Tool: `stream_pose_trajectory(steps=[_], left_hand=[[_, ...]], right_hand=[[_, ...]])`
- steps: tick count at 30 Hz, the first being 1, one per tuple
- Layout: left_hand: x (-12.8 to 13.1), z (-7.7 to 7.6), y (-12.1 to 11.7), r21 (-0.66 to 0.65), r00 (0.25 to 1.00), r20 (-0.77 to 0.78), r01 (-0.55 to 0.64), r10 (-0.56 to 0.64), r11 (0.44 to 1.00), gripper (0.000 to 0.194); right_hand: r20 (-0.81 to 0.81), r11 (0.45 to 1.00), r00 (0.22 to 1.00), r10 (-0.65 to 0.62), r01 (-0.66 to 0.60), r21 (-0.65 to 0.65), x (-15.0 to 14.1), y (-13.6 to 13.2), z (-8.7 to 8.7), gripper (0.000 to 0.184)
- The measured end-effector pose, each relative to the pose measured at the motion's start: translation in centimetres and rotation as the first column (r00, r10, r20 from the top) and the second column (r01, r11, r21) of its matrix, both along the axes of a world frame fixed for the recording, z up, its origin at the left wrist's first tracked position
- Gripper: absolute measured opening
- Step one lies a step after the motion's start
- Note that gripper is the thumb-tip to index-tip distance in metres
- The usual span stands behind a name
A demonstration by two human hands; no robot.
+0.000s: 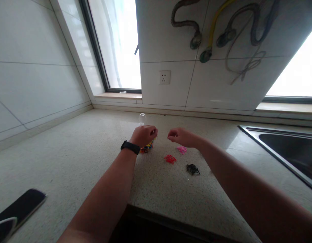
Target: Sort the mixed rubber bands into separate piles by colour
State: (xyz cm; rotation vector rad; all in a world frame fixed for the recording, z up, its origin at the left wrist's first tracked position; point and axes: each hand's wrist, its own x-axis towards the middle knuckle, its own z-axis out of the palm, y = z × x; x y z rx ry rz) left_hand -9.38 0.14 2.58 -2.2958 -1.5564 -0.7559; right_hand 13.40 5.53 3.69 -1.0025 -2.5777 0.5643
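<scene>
Bands (170,159) lay piled apart, seemingly by colour, while your left hand (145,134) and right hand (180,137) curled narrow, contents unclear.

On the pale speckled countertop (77,148), a red heap (170,159), pink heap (182,150) and black heap (192,169) are laid apart; a partly hidden multicoloured pile (147,147), clear container (142,119) and dark flat object (25,206) are noted.
</scene>
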Motion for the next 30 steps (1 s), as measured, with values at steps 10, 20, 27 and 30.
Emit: stream_pose_trajectory(steps=[10,20,27,30], left_hand=[[-1.9,-1.1,1.5,-0.04,0.947,0.116,-0.296,0.298,0.954,0.04],[-1.9,-1.4,1.8,-0.07,0.948,0.126,-0.286,0.293,0.956,0.04],[-1.8,-1.2,1.6,-0.097,0.942,0.105,-0.309,0.319,0.946,0.04],[-1.8,-1.2,1.6,-0.079,0.943,0.091,-0.313,0.319,0.947,0.041]], right_hand=[[0.271,0.975,0.962,0.011,-0.071,0.211,-6.6,-2.0,-0.5,0.025],[0.363,0.973,0.919,-0.152,0.075,0.217,-9.0,-3.2,-1.8,0.037],[0.319,0.971,0.936,-0.149,0.077,0.228,-8.3,-3.2,-1.5,0.031],[0.238,0.973,0.965,-0.108,0.053,0.227,-6.9,-3.1,-1.4,0.028]])
